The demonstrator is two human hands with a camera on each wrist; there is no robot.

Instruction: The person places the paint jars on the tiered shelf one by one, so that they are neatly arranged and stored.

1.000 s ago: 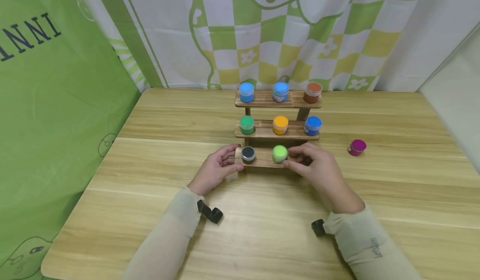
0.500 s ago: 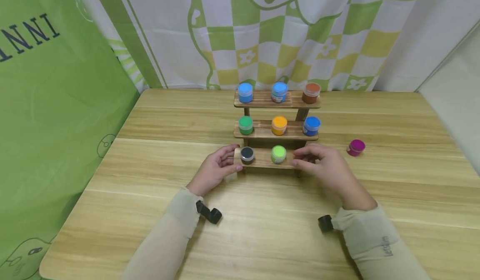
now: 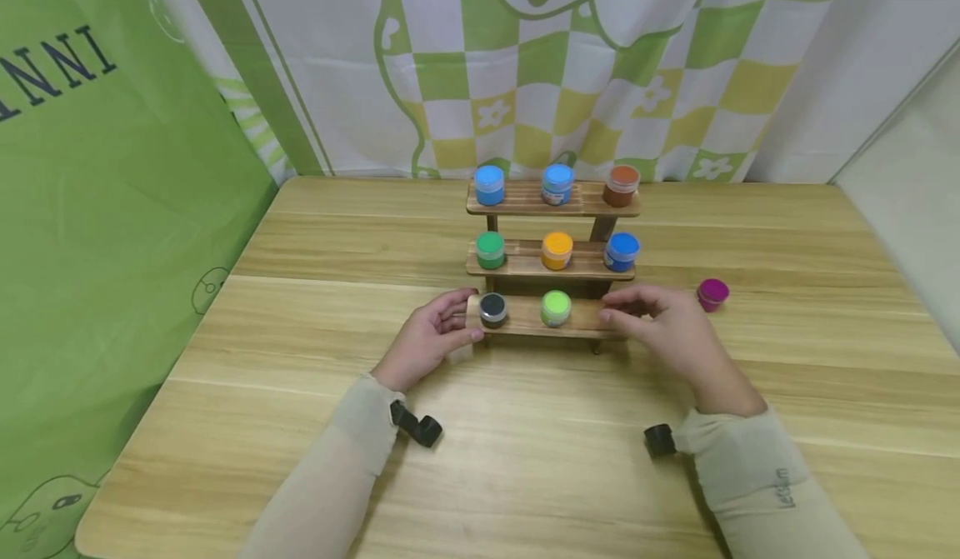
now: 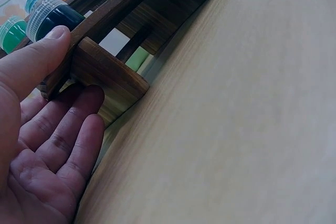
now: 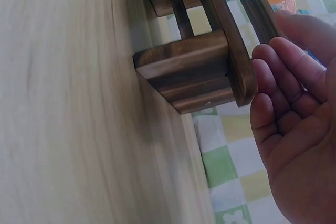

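A three-tier wooden display stand (image 3: 517, 317) holds small lidded paint jars. My left hand (image 3: 427, 338) grips the left end of its bottom shelf, thumb above and fingers beneath, beside a black jar (image 3: 493, 311). In the left wrist view, the thumb (image 4: 50, 45) lies close to that jar. A light green jar (image 3: 556, 308) sits mid-shelf. My right hand (image 3: 675, 330) is at the right end of the same shelf with nothing in it, its fingers (image 5: 265, 111) loosely bent beside the wood. Whether they touch it I cannot tell.
On the middle shelf sit green (image 3: 491, 250), orange (image 3: 557, 250) and blue (image 3: 622, 252) jars. Two light blue jars and a brown jar (image 3: 621, 186) line the top shelf. A magenta jar (image 3: 712, 294) stands on the table (image 3: 525, 451) to the right. Behind hangs a checked curtain (image 3: 442, 76).
My right hand has come away from the light green jar and moved right to the shelf's end. The jar stays mid-shelf. My left hand keeps its place.
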